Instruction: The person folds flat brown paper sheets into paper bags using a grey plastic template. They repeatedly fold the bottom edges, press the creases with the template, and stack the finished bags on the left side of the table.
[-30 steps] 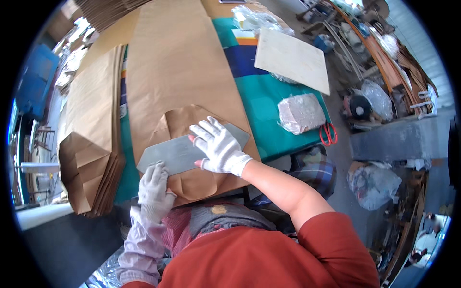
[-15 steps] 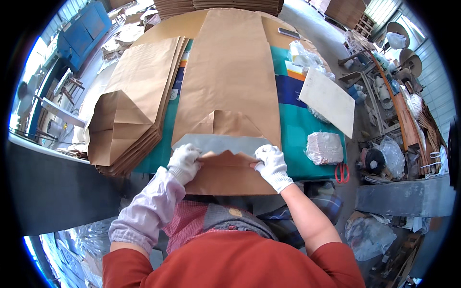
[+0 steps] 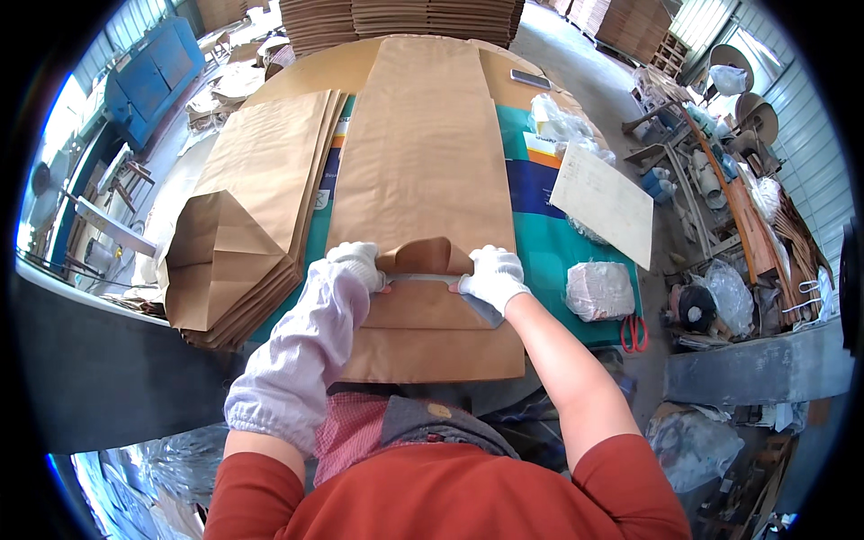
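A worker in white knit gloves folds the near end of a long brown paper sack (image 3: 423, 171) on a table covered in teal sheeting (image 3: 549, 243). The sack lies flat with its long axis running from 12 o'clock, far from the person, to 6 o'clock at the body; its folded end points toward the person. The left hand (image 3: 358, 263), sleeved in pale lilac cloth, is pinched on the left corner of a curled paper flap (image 3: 430, 256). The right hand (image 3: 491, 277) is pressed down with fingers closed on the flap's right corner and on a grey strip (image 3: 423, 279) that runs crosswise between the two gloves. The flap rises in a soft arch; below it the paper is creased into a flat, angular panel reaching the table's near edge.

At 9 o'clock of the sack, just beside it, a stack of finished sacks (image 3: 243, 243) lies fanned, its folded ends pointing toward 7 o'clock and overhanging the table edge. At 3 o'clock the teal cover shows bare room, then a pale flat board (image 3: 605, 202), a white wrapped bundle (image 3: 599, 290) and red-handled scissors (image 3: 634, 333) near the table's right edge. Ribbed stacks of cardboard (image 3: 396, 16) stand at 12 o'clock.
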### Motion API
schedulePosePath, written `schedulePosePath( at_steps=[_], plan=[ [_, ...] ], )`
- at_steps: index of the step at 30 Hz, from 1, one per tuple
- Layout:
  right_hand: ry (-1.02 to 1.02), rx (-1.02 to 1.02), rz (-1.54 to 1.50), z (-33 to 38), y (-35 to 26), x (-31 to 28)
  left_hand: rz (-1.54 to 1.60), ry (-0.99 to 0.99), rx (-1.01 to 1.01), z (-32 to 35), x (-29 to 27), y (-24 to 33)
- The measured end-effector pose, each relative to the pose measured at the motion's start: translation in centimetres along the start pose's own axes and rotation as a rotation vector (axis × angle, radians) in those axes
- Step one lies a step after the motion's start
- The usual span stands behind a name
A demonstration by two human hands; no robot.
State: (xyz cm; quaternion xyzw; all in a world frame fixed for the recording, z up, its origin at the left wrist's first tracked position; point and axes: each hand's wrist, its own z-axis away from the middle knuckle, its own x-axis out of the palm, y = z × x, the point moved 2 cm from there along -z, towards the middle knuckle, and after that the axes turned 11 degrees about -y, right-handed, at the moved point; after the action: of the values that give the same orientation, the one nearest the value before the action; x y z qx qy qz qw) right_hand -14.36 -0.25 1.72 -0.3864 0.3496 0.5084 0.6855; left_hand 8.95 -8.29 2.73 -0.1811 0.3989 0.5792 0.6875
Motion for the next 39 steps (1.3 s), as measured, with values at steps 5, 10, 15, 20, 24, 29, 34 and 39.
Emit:
schedulePosePath(
  at_steps=[5,10,15,20,24,29,34,39],
  plan=[
    [0.376,-0.545,-0.022,1.6,1.7,8.2,-0.221,0.438,0.679,0.4,9.6,-4.2],
    [0.249,-0.601,0.095,4.5,-0.1,7.7,-0.243,0.275,0.613,4.1,8.0,-0.3],
    [0.23,-0.657,-0.175,3.0,0.0,7.7,0.278,0.123,0.552,2.7,7.5,-0.3],
    [0.499,-0.217,-0.1,4.9,2.6,4.8,0.125,0.34,0.013,4.8,3.5,-5.9],
    [0.284,-0.102,-0.143,2.2,2.3,3.0,0.24,0.084,-0.199,4.0,5.1,-9.0],
    [0.352,0.095,-0.556,-3.8,7.0,0.7,0.378,-0.003,-0.091,0.9,4.7,-12.0],
    [0.542,-0.093,-0.025,-1.4,5.7,3.8,0.514,0.168,-0.202,5.5,5.1,-11.7],
    [0.059,0.197,-0.14,5.2,2.8,3.8,1.052,0.296,0.085,8.1,1.0,-9.5]
  ],
)
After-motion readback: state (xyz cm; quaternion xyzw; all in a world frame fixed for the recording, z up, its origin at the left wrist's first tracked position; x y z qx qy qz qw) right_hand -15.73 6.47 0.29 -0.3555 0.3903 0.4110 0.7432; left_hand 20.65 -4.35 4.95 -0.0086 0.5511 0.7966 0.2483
